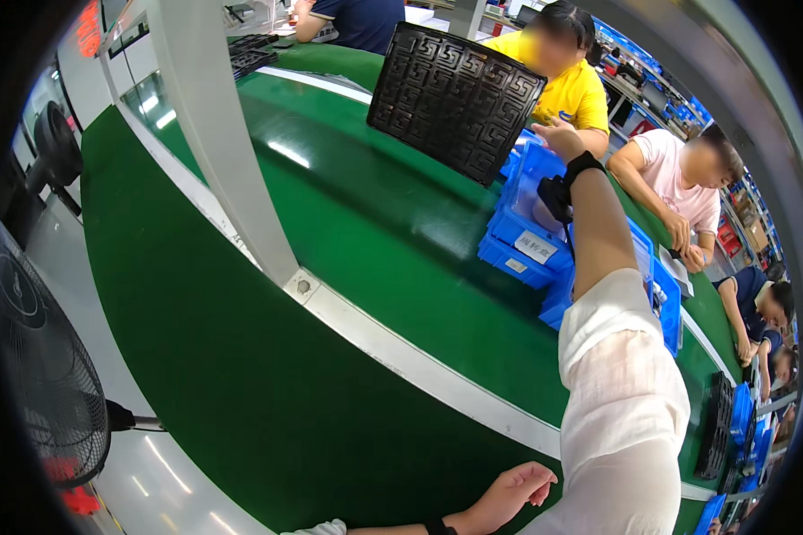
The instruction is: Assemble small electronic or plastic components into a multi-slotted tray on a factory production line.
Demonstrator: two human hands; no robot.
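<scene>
Nearest, bottom centre, left hand [509, 492] rests empty, fingers loosely open, on the green bench [348, 294]. Upper right, right hand [558, 138] grips the black tray [453, 100], tilted upright above blue bins [526, 236].

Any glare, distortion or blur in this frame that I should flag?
Head view: overhead lights glare in streaks on the green belt; the fisheye bends the white divider rail and leaves black corners; co-workers' faces are blurred; the right hand at the black tray and the left hand look sharp.
</scene>
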